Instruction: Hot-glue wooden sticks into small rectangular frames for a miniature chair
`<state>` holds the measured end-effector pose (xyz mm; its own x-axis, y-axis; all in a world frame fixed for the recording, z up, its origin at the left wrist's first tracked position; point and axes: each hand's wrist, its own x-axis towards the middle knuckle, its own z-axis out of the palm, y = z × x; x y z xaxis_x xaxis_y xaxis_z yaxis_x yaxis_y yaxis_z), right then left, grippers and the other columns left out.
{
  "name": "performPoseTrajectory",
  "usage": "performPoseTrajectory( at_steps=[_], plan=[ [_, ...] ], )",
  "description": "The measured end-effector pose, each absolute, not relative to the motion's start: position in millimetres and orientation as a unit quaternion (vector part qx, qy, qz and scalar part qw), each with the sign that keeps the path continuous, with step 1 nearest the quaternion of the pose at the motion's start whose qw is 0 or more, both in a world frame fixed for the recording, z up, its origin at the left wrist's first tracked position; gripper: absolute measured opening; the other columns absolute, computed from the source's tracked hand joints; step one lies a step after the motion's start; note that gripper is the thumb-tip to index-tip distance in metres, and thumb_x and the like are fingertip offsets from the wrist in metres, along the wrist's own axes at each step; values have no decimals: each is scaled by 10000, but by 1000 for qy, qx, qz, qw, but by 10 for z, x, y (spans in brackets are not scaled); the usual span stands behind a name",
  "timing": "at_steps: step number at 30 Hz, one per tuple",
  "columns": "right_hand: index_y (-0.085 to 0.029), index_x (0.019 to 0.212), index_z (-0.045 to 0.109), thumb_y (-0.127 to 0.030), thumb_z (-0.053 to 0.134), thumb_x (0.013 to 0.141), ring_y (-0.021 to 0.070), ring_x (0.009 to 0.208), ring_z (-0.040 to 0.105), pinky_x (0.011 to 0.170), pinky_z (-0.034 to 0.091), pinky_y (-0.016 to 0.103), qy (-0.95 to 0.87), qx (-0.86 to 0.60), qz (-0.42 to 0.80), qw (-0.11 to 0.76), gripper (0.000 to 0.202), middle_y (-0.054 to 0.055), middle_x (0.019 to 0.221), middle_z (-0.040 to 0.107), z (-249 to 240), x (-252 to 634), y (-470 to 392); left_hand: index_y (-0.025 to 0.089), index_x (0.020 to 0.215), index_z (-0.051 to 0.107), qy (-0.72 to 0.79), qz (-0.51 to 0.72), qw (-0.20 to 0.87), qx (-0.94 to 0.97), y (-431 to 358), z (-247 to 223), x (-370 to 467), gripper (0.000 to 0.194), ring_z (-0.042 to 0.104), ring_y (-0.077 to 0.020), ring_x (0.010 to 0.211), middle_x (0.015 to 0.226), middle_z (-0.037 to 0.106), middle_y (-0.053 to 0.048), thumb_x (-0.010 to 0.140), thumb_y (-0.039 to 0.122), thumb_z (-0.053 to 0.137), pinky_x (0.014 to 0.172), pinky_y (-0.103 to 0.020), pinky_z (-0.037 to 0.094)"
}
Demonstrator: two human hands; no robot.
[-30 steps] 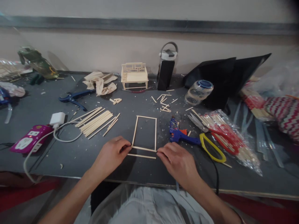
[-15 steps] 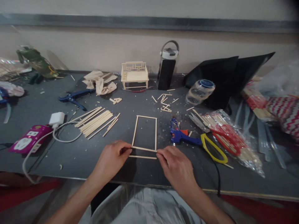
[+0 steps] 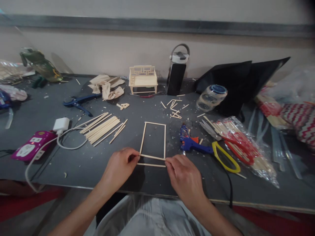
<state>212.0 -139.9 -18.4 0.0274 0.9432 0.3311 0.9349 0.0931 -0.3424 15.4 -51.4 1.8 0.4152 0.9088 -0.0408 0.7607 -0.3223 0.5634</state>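
A rectangular frame of thin wooden sticks (image 3: 165, 141) lies flat on the dark table in front of me. My left hand (image 3: 124, 163) pinches the left end of its near wooden stick (image 3: 152, 157). At the other end of that stick, my right hand (image 3: 184, 172) has its thumb and fingers closed. Just nearer to me, a loose wooden stick (image 3: 151, 165) lies almost parallel, its ends close to both hands. Right of the frame rests a blue glue gun (image 3: 193, 144).
On the left are a row of sticks (image 3: 103, 129), blue pliers (image 3: 78, 102) and a purple power strip (image 3: 33, 146). A miniature wooden bench (image 3: 143, 80) and a bottle (image 3: 177, 70) stand behind. Scissors (image 3: 225, 157) and bagged sticks (image 3: 248, 147) lie right, a jar (image 3: 212, 98) behind them.
Both hands keep their hold at the near stick's ends with hardly any movement. The whole view has shifted very slightly.
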Motion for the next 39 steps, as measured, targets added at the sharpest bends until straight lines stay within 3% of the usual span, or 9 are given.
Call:
performPoseTrajectory(
  at_steps=[9, 15, 22, 28, 32, 35, 37, 39],
  plan=[
    [-203, 744, 616, -223, 535, 908, 176, 692, 572, 646, 369, 285, -676, -697, 5, 239, 184, 15, 694, 623, -167, 2191, -1418, 202, 764, 646, 505, 116, 238, 822, -490, 55, 133, 88, 639, -174, 657, 723, 695, -10, 814, 192, 574, 579, -258, 432],
    [-206, 790, 572, -205, 443, 926, 161, 659, 571, 631, 378, 270, -674, -685, 2, 277, 187, 12, 698, 614, -79, 2305, -1369, 205, 809, 629, 493, 142, 236, 825, -408, 118, 65, 130, 617, -159, 685, 767, 664, -9, 858, 261, 522, 613, -255, 438],
    [-222, 753, 443, -211, 344, 938, 151, 618, 546, 609, 387, 263, -673, -670, 0, 314, 210, -4, 652, 529, 64, 2443, -1219, 210, 716, 512, 541, 228, 200, 785, -291, 318, 128, 182, 517, -123, 552, 608, 541, 52, 821, 349, 562, 542, -237, 380],
    [-237, 654, 381, -261, 359, 958, 116, 507, 482, 528, 348, 240, -664, -660, 4, 352, 305, -43, 561, 469, 275, 2592, -1145, 214, 876, 634, 515, 306, 230, 766, -286, 559, 120, 179, 555, -121, 593, 681, 631, 37, 845, 355, 528, 553, -222, 401],
    [-217, 745, 526, -293, 419, 952, 128, 671, 592, 641, 409, 232, -679, -672, 4, 297, 245, -12, 702, 622, 330, 2692, -937, 196, 788, 641, 542, 264, 204, 771, -130, 527, 233, 288, 559, -128, 565, 624, 635, 27, 882, 415, 479, 552, -229, 403],
    [-196, 943, 603, -232, 495, 911, 162, 818, 624, 704, 414, 254, -681, -691, -14, 244, 118, 26, 889, 692, 281, 2689, -727, 186, 890, 657, 534, 207, 193, 797, 118, 362, 415, 275, 624, -154, 706, 788, 705, -16, 888, 401, 486, 632, -238, 440],
    [-186, 900, 632, -232, 530, 894, 183, 809, 625, 667, 394, 265, -683, -699, -23, 211, 112, 40, 848, 701, 229, 2640, -624, 172, 928, 665, 538, 178, 182, 803, 273, 237, 537, 268, 641, -173, 743, 833, 719, -48, 875, 389, 518, 655, -253, 441],
    [-185, 775, 645, -268, 557, 887, 187, 750, 618, 627, 365, 271, -691, -701, -29, 173, 165, 45, 757, 693, 179, 2568, -568, 172, 818, 674, 548, 143, 167, 807, 369, 136, 632, 250, 641, -187, 713, 760, 712, -56, 858, 383, 547, 622, -258, 419]
  ],
)
